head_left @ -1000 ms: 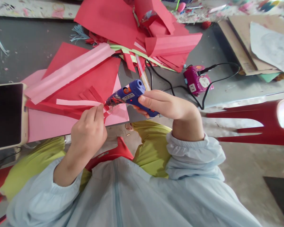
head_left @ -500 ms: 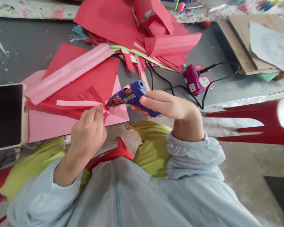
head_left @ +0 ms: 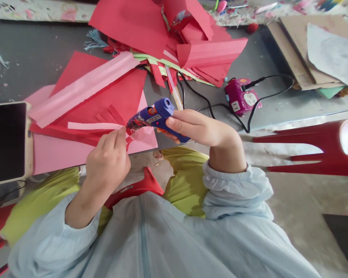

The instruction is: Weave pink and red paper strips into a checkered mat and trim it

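My right hand (head_left: pixel 191 125) is wrapped round a blue hot glue gun (head_left: pixel 159 114), its nozzle pointing left and close to the fingertips of my other hand. My left hand (head_left: pixel 108 156) pinches paper strips at the table's near edge. Out of its fingers run a pale pink paper strip (head_left: pixel 94 126) and red paper strips (head_left: pixel 78 134) toward the left. A small red and pink woven end shows just right of the fingertips. Beneath lie a red paper sheet (head_left: pixel 104 92), a folded pink strip (head_left: pixel 84 90) and a pink sheet (head_left: pixel 58 152). The exact contact of nozzle and strip is hidden.
A phone (head_left: pixel 7 143) lies at the left edge. Behind are heaped red papers (head_left: pixel 133 27). A purple power socket (head_left: pixel 241 96) with a black cable (head_left: pixel 203 94) stands right of the glue gun. Cardboard sheets (head_left: pixel 295 54) lie far right; a red stool (head_left: pixel 321 146) is below.
My right hand has moved slightly left with the glue gun, bringing the nozzle nearer my left fingertips. My left hand keeps its pinch almost in place.
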Tool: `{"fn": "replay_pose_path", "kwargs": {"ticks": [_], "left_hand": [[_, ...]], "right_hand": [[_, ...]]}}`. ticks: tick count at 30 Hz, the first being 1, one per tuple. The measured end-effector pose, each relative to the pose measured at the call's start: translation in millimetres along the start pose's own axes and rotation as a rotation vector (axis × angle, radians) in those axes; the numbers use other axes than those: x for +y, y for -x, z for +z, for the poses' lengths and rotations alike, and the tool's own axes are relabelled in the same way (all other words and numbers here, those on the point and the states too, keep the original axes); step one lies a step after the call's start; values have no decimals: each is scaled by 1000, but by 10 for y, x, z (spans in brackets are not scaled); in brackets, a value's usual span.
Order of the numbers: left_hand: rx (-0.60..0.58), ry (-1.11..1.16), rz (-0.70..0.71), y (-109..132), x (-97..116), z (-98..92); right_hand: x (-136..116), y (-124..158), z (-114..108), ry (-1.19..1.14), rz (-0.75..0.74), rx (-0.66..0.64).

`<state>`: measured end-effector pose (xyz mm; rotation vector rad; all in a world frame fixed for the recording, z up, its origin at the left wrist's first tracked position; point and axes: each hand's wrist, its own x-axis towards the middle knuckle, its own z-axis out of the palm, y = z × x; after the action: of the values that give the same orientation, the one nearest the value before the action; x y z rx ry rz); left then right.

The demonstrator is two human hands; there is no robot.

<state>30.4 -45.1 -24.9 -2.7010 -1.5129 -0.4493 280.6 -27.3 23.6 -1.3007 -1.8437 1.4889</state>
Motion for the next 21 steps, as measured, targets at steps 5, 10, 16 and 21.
{"fn": "replay_pose_path", "kwargs": {"ticks": [5, 10, 16, 21], "left_hand": [[11, -20, 15, -2, 8, -13], [17, -22, 20, -2, 5, -8], [16, -14, 18, -4, -9, 5], [58, -47, 52, 2, -2, 9]], "right_hand": [[14, 6, 2, -4, 22, -1], [21, 0, 10, 16, -15, 16], [8, 3, 15, -6, 11, 2], [15, 50, -19, -81, 1, 49]]}}
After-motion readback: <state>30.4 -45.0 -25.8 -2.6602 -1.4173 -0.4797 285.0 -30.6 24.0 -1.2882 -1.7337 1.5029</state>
